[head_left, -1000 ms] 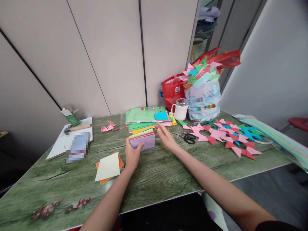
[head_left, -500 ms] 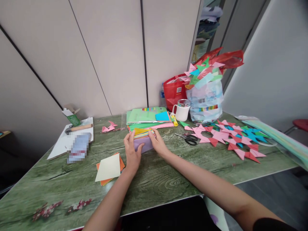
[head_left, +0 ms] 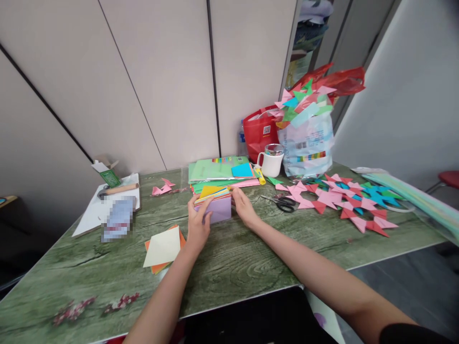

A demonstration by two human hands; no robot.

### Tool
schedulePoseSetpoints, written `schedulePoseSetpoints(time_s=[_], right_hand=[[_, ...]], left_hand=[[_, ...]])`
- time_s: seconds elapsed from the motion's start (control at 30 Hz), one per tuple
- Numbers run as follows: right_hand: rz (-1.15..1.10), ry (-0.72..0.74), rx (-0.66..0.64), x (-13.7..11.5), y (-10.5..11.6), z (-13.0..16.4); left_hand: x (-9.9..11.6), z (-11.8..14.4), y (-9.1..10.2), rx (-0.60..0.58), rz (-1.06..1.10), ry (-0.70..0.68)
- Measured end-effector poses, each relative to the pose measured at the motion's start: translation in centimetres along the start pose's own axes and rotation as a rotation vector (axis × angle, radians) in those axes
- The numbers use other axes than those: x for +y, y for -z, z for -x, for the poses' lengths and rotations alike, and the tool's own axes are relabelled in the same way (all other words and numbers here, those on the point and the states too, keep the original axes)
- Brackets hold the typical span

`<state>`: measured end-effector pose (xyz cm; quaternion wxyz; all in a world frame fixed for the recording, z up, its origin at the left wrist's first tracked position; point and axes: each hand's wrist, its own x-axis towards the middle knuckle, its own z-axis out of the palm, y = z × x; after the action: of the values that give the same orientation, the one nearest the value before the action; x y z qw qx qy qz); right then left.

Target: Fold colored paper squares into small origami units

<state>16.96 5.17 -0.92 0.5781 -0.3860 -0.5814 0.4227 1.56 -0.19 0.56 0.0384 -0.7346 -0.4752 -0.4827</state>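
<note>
Head view: uneven pressure could let loose sheets slip or fan from the paper stack (head_left: 219, 211), stood on edge over the tabletop (head_left: 251, 272) between your half-curled left hand (head_left: 198, 224), gripping its left end, and bent-fingered right hand (head_left: 244, 208), holding its right. Stack looks lilac in front, yellow behind, multicoloured between.

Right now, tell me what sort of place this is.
Most likely an indoor papercraft workspace: folded pink and red paper pieces, black-handled scissors and a stack of coloured paper suggest it.
</note>
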Motion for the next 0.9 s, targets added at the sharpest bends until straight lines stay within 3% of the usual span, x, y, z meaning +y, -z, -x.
schedulePoseSetpoints(time_s=[0.4,0.6,0.7,0.8,0.9], right_hand=[[-0.171,-0.041,-0.004,0.1,0.0,0.0],[0.029,0.059,-0.241,1.0,0.2,0.6],[0.109,0.099,-0.245,1.1,0.2,0.8],[0.003,0.128,-0.265,1.0,0.1,0.6],[-0.063,0.054,-0.240,1.1,0.2,0.2]], left_hand=[[0.0,-0.2,0.2,0.024,0.103,0.008],[-0.1,-0.2,0.1,0.085,0.244,0.290],[-0.4,-0.2,-0.1,0.089,0.333,0.396],[-0.4,-0.4,-0.2,0.129,0.461,0.452],[-0.4,-0.5,-0.2,0.137,0.551,0.531]])
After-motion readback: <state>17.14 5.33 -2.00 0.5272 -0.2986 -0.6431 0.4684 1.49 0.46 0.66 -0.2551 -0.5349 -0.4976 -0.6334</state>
